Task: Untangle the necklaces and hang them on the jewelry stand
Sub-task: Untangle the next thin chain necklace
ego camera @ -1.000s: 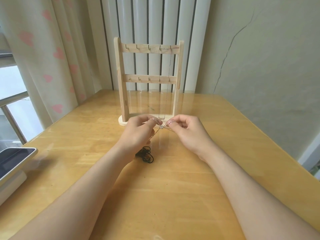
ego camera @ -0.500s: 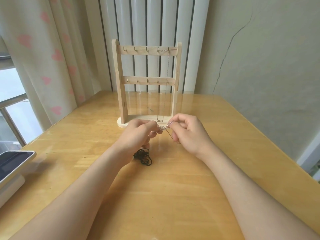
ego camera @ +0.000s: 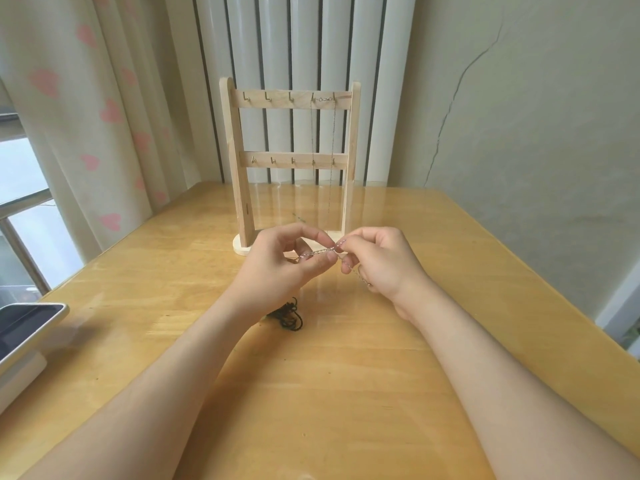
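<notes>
Between fingers (ego camera: 320,265), silver chain (ego camera: 318,252), ends hidden

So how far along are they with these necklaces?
Done: one silver necklace hangs from the top-right hooks of the jewelry stand. In hand: the left hand and right hand pinch a second chain between them. Left: hanging it, plus the black cord bunched on the table.

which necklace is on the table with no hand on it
The black cord necklace, bunched on the table. The left hand and right hand pinch one silver chain; the other chain hangs on the stand.
</notes>
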A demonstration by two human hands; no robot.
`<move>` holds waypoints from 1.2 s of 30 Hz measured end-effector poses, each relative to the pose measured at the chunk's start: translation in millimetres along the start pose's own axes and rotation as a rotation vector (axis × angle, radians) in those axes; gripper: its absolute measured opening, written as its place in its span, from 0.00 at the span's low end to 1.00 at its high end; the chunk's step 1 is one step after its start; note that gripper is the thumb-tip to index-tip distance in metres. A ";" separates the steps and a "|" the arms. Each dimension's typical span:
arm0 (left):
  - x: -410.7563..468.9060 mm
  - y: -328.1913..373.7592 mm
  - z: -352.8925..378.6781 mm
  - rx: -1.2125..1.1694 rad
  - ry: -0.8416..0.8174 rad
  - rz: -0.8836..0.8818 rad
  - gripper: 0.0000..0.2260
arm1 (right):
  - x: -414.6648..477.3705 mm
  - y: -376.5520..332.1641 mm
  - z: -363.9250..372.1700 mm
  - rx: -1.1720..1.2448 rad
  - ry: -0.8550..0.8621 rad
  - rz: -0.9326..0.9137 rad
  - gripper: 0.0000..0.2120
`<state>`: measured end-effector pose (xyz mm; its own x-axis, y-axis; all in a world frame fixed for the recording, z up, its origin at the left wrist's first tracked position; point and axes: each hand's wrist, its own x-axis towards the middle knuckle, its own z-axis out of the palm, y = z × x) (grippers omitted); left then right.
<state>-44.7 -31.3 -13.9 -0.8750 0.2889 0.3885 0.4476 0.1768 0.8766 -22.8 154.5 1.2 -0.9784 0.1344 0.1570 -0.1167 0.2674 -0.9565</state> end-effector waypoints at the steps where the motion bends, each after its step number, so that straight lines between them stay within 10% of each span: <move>1: 0.3 -0.6 0.4 0.021 0.004 0.007 0.04 | -0.2 0.0 -0.1 0.000 -0.005 0.016 0.09; 22: 2.0 2.4 0.0 0.039 -0.059 -0.191 0.13 | -5.5 -5.9 -1.9 0.083 -0.014 -0.054 0.10; 36: 4.7 2.0 0.8 -0.167 -0.078 -0.368 0.12 | 5.5 12.7 -6.4 -0.614 0.108 -0.546 0.07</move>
<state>-47.7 -28.8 -10.6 -0.9517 0.3061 0.0234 0.0657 0.1285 0.9895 -28.6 164.7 -8.5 -0.7857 -0.0826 0.6131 -0.4261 0.7907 -0.4396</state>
